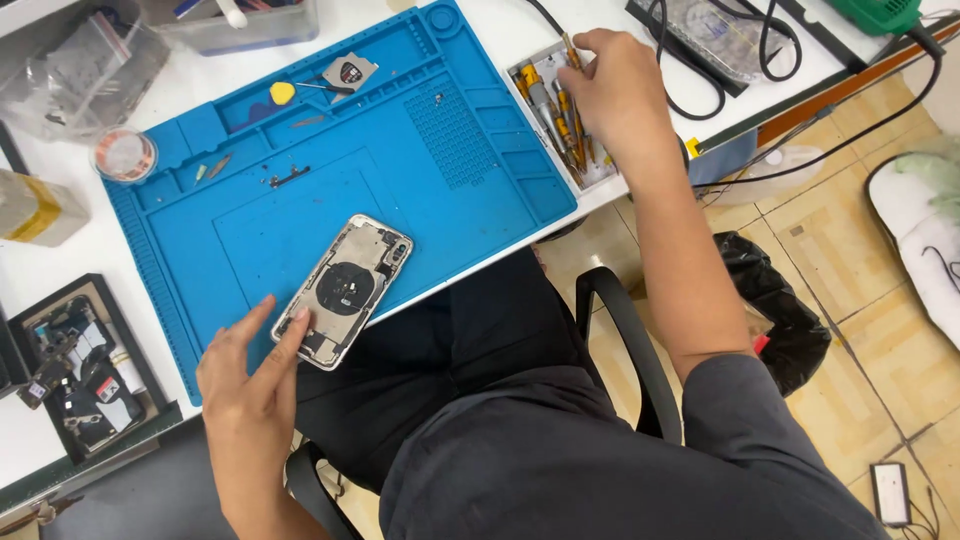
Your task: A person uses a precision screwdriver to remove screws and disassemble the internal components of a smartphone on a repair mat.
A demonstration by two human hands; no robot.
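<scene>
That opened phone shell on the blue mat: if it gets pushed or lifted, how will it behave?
The opened phone shell looks rigid with a metal frame, so it should lift flat without flexing. Its exposed coil and small parts look fragile. One end overhangs the edge of the blue mat, where the left hand touches it, so a push there might tip it off.

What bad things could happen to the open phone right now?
The open phone lies at the near edge of the blue mat, held only by the left hand fingertips at one end, so it might slide off onto the lap. Tiny loose parts on the mat could roll away or get lost. The right hand reaches into the screwdriver tray, and could knock tools out.
</scene>
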